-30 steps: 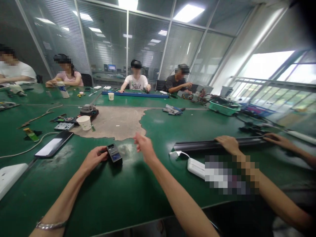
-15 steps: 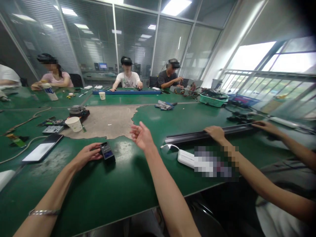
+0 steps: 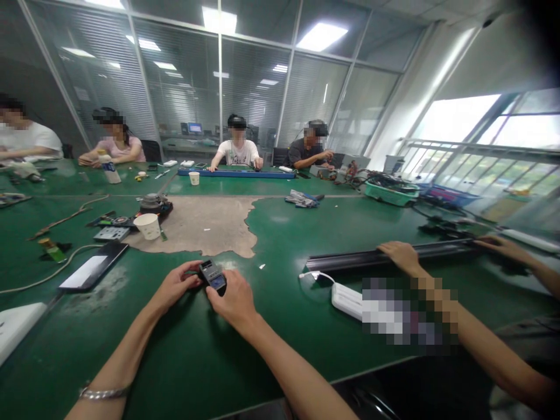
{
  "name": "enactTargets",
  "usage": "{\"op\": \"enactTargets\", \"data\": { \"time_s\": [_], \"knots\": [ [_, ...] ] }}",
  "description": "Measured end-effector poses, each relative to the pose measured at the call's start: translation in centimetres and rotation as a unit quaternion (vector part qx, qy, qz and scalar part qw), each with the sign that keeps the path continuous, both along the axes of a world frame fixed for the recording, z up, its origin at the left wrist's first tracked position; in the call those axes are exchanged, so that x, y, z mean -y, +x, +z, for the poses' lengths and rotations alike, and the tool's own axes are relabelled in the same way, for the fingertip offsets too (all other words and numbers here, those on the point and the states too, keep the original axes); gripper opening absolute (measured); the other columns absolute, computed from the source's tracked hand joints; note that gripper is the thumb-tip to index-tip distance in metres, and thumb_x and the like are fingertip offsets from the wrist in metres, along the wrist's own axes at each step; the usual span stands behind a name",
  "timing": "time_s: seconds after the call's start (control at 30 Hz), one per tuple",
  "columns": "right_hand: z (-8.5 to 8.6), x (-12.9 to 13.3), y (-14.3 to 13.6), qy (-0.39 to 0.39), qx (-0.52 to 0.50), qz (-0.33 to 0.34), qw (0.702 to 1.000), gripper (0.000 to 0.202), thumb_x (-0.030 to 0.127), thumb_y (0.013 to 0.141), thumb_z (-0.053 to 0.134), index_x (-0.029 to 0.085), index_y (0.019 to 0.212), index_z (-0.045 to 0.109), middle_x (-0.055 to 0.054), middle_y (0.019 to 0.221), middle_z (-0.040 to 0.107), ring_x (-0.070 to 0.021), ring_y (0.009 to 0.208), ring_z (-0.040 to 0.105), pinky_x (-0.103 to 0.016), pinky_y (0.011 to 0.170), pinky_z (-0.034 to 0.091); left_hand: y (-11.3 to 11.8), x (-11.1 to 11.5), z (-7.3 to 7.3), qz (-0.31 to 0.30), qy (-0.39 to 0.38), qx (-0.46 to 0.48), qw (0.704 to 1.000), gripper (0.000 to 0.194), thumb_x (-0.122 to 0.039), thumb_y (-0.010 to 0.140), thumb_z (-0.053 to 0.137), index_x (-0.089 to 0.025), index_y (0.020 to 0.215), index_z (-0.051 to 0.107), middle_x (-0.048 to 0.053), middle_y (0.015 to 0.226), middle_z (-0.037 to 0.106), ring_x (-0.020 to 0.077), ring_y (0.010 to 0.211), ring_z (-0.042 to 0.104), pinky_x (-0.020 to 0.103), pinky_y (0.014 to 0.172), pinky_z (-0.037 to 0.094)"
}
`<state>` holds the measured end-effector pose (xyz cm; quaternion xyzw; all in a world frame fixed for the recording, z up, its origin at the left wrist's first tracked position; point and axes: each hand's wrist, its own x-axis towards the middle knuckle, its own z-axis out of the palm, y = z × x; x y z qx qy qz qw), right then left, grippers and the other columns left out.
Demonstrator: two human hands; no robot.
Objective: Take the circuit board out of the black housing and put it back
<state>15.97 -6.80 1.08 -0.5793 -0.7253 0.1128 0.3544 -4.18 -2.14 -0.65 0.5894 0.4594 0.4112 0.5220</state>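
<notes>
Between my two hands is a small dark box-shaped device with a bluish panel on its upper face. My left hand grips its left side with fingers and thumb, and a silver bracelet circles that wrist. On the device's right side, my right hand is closed around the edge, thumb towards the near corner. The device is slightly tilted, just at or above the green table; whether it touches the surface I cannot tell. Its underside is hidden.
A phone and a paper cup lie to the left, beside circuit parts. At right, a neighbour's hands hold a long black bar, near a white power bank with a cable. Several people sit across the table.
My right hand has come down and left from above the table and taken hold of the device, which my left hand also holds. The view has shifted slightly.
</notes>
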Motion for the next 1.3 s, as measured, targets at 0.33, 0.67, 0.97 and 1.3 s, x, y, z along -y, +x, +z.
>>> {"op": "enactTargets", "data": {
  "time_s": [0.33, 0.67, 0.97, 1.3],
  "knots": [
    [0.4, -0.1, -0.5, 0.039, -0.038, -0.025, 0.998, 0.029, 0.034, 0.078, 0.065, 0.019, 0.102, 0.062, -0.007, 0.094, 0.064, -0.0226, 0.087, 0.062, -0.033, 0.08, 0.049, -0.3, -1.1, -1.0, -0.024, 0.015, 0.003, 1.0, 0.064, -0.019, 0.073, 0.06, -0.018, 0.135, 0.044, 0.007, 0.107, 0.061, 0.0167, 0.085, 0.063, 0.035, 0.08, 0.051],
    [2.8, -1.2, 2.9, 0.067, -0.106, -0.062, 0.99, 0.028, 0.037, 0.085, 0.059, 0.019, 0.107, 0.062, -0.006, 0.097, 0.065, -0.0211, 0.087, 0.062, -0.031, 0.079, 0.048, -0.2, 0.1, -0.3, -0.033, -0.001, -0.058, 0.998, 0.095, -0.022, 0.073, 0.062, -0.019, 0.152, 0.009, 0.016, 0.129, 0.046, 0.0215, 0.1, 0.058, 0.042, 0.091, 0.047],
    [-0.5, -1.1, 4.9, 0.021, -0.01, -0.107, 0.994, 0.034, 0.038, 0.082, 0.062, 0.017, 0.108, 0.059, -0.01, 0.099, 0.062, -0.0246, 0.091, 0.062, -0.035, 0.083, 0.048, 2.9, 2.2, -0.2, -0.016, 0.145, -0.226, 0.963, 0.132, -0.049, 0.059, 0.08, -0.021, 0.153, -0.007, 0.023, 0.155, 0.018, 0.0445, 0.138, 0.026, 0.061, 0.108, 0.023],
    [-0.8, -0.7, 4.7, 0.002, 0.012, -0.115, 0.993, 0.033, 0.033, 0.077, 0.065, 0.018, 0.106, 0.059, -0.01, 0.097, 0.061, -0.0264, 0.09, 0.063, -0.036, 0.081, 0.05, 3.5, 0.6, -2.3, 0.018, 0.188, -0.15, 0.971, 0.122, -0.037, 0.066, 0.078, -0.025, 0.153, -0.007, 0.02, 0.148, 0.034, 0.0364, 0.133, 0.04, 0.058, 0.109, 0.026]
  ]
}}
